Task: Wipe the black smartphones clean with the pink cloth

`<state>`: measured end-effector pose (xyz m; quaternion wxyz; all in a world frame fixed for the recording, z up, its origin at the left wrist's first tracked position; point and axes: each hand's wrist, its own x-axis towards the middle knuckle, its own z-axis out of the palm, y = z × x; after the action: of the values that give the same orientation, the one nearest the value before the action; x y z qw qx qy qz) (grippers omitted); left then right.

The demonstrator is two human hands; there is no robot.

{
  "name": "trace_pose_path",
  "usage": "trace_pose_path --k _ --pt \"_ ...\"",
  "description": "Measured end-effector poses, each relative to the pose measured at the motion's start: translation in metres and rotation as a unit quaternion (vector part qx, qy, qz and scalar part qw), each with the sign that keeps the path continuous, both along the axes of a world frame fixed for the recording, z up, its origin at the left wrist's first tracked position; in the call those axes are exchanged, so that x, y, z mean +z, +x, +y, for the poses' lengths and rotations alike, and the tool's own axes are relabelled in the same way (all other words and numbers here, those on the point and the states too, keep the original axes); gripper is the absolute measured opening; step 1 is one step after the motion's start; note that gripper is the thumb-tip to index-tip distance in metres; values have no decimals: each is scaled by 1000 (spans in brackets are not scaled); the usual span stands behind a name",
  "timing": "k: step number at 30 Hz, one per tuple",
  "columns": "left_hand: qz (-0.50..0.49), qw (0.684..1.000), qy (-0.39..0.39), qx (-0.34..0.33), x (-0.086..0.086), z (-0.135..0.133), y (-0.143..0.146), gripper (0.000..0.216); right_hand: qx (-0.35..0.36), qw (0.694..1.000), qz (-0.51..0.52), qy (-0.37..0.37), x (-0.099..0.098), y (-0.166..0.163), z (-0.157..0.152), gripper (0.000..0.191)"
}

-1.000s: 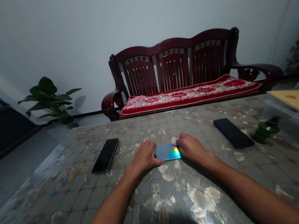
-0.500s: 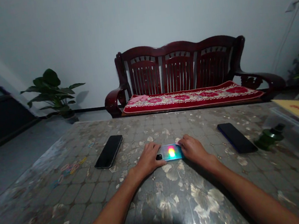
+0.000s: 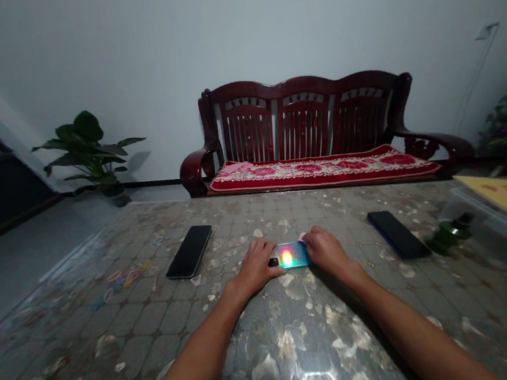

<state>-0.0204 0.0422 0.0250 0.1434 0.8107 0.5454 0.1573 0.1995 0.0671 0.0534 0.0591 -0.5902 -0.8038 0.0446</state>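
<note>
Left hand (image 3: 257,263) grips the camera end of an iridescent-backed smartphone (image 3: 295,255), thumb at near edge, fingers at far edge. Right hand (image 3: 329,252) bunched closed at the other end, pinching a pale pinkish scrap (image 3: 302,237), too small to identify. Phone lies back-up on patterned tabletop (image 3: 181,322) between both hands. Black smartphone (image 3: 189,251) left of grip; blue-edged smartphone (image 3: 398,234) right, green bottle (image 3: 448,236) just beside that.

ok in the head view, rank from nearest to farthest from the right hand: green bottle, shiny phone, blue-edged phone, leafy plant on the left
1. Shiny phone: at the right hand, left side
2. Blue-edged phone: to its right
3. Green bottle: farther right, beside that phone
4. Leafy plant: far left, beyond the table
</note>
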Motion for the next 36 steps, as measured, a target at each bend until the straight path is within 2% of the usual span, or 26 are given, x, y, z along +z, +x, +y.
trace_pose_path --k 4,8,10,13,19,28,32,36 --pt "2 1000 3 1 0 -1 1 64 0 1000 0 2 -2 -19 -4 31" --pt "1 1000 10 -1 -1 -2 0 62 47 999 13 3 -4 -45 -14 29" --pt "3 1000 13 -4 -1 -2 0 61 69 997 18 4 -4 -49 -15 27" --pt "12 1000 16 -5 -1 -2 0 62 57 998 15 4 -3 -36 -12 29" --pt "37 999 28 -8 2 -3 0 58 -29 1000 0 8 -1 -8 -7 32" --pt "90 994 46 -33 6 -6 4 47 53 998 34 2 -4 -44 -16 29" --pt "128 989 63 -35 3 -6 6 45 37 999 36 -9 -3 -32 -10 29" --pt "169 983 66 -39 4 -7 10 43 -6 1000 22 -8 0 -12 -2 31"
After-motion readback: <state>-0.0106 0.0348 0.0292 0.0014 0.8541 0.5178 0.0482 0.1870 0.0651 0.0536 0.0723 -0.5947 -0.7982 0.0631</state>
